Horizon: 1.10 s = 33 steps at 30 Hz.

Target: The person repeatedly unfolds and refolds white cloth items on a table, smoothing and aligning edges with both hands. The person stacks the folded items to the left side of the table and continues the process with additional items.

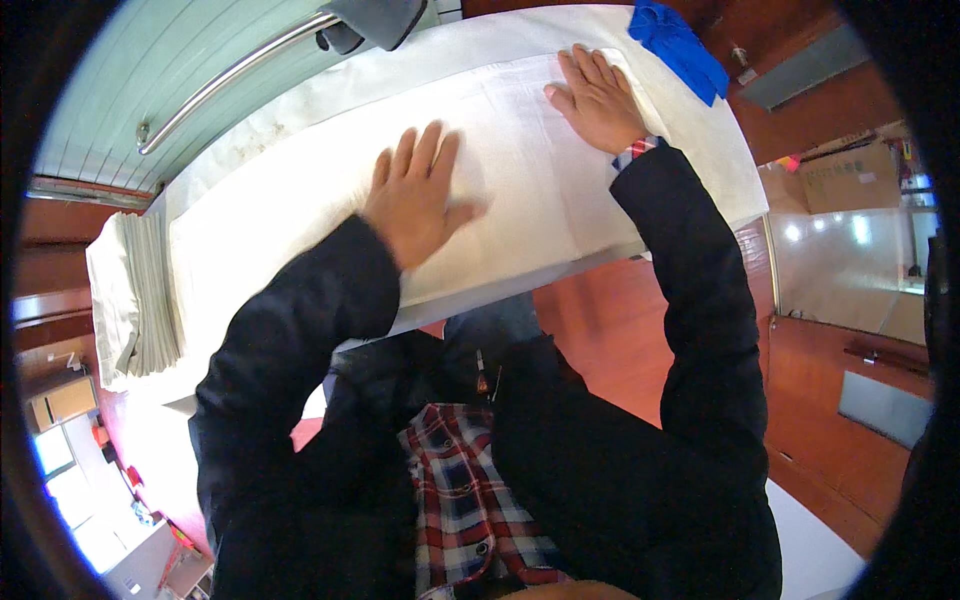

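Note:
A white cloth lies spread along a long padded surface covered in white fabric. My left hand is over the middle of the cloth, palm down with fingers apart; it is slightly blurred, and whether it presses on the fabric I cannot tell. Near the cloth's far right corner my right hand rests flat, fingers spread, holding nothing. Faint creases run across the cloth between the two hands. At the left end stands a thick stack of folded white cloth.
Crumpled blue cloth hangs over the far right corner. Behind the surface, a metal rail runs along a pale green panelled wall, with a dark grey object at its upper end. A cardboard box stands at the right above reddish flooring.

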Motion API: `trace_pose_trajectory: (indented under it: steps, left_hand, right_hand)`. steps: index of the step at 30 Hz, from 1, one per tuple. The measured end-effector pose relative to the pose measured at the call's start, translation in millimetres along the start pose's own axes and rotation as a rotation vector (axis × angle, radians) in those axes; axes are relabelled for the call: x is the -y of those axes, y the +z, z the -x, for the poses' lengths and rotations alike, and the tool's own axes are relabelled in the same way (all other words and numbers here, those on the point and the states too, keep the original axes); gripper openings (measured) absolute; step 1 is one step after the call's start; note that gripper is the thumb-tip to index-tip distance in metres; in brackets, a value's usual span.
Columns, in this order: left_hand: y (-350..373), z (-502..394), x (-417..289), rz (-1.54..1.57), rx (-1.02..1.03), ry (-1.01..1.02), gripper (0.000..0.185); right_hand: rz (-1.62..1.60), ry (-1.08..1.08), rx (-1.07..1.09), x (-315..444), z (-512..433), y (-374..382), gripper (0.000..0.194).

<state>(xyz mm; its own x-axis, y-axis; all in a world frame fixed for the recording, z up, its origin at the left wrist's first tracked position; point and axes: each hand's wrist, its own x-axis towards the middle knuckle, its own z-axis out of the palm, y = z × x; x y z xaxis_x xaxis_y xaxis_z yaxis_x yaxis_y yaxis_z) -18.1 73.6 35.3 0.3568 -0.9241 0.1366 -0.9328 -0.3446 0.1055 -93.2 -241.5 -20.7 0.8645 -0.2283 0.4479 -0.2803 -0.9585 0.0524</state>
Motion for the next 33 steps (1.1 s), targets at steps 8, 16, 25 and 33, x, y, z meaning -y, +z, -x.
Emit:
trace_pose_trajectory:
  steps: [8,16,25,33]
  left_hand:
    - [-56.3,137.6,-11.7,-0.002,0.285,-0.151,0.097]
    - [-85.4,117.7,41.8,0.018,0.065,0.086,0.096]
    - [11.2,7.5,122.4,-0.174,-0.158,-0.154,0.084]
    - [4.2,24.3,130.7,-0.108,-0.186,-0.193,0.083]
  right_hand:
    - [0.022,-0.012,0.069,-5.9,-3.3,3.6,0.067]
    - [-0.015,-0.179,0.018,53.4,-21.8,-26.7,0.064]
    - [-0.096,-0.100,0.146,96.7,-19.4,-6.9,0.066]
    - [-0.082,-0.122,0.152,92.3,-22.0,-5.0,0.067]
